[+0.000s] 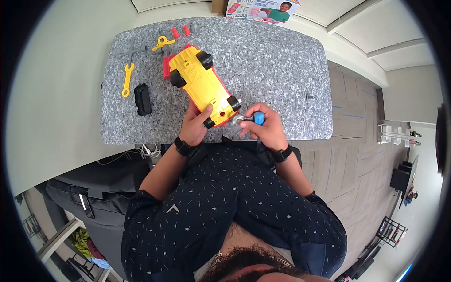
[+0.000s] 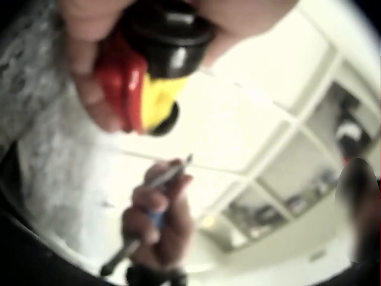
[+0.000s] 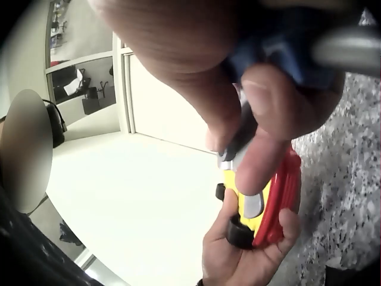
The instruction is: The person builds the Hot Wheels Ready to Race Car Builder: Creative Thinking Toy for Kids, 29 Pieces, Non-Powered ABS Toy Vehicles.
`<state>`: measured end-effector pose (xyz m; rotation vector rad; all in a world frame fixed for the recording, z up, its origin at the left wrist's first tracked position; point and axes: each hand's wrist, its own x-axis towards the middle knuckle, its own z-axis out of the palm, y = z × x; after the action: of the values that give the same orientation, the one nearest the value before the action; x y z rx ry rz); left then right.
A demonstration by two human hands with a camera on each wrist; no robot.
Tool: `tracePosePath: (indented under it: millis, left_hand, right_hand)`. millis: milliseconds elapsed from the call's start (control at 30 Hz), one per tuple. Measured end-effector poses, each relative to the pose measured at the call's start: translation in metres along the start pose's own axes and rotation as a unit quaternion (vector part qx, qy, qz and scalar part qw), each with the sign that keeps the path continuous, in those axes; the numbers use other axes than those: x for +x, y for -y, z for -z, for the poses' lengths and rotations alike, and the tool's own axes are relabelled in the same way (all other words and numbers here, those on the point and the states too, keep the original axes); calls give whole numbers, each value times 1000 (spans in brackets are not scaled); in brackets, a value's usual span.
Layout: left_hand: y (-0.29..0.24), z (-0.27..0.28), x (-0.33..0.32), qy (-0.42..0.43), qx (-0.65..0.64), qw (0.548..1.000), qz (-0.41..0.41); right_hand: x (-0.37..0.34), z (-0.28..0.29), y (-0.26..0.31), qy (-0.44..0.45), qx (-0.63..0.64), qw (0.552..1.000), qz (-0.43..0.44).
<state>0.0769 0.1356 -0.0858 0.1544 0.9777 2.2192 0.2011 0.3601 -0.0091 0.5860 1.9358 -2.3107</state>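
Observation:
My left hand [image 1: 193,126] grips the rear end of a toy car [image 1: 201,83], turned upside down so its yellow underside and black wheels face up. Red bodywork shows along its edge. Beside that end, my right hand [image 1: 270,130] pinches a grey tool with a blue part [image 1: 259,118]. In the left wrist view the long grey shaft [image 2: 122,257] sticks out below the right fist, and a pointed end shows above it. The right wrist view has a grey flat-ended piece [image 3: 254,205] at the fingertips, overlapping the car's yellow underside. Fingers partly hide the tool.
On the speckled table [image 1: 282,70] lie a yellow wrench [image 1: 127,80], a grey tool [image 1: 130,52], a black molded part [image 1: 142,99], a yellow part [image 1: 163,42], two small red pieces [image 1: 186,30] and a small grey piece [image 1: 309,97]. A printed box [image 1: 263,11] stands behind.

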Motion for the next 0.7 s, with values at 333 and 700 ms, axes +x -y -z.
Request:
tracePosePath:
  millis: [333,700]
  left_hand:
    - [-2,7,-3,47,27,998,-17]
    - [-14,4,-8,59,58,997,-8]
  right_hand:
    - [26,-41,-29,-102,-96,988,71]
    - [10,2,-5,-106,-283,948,98]
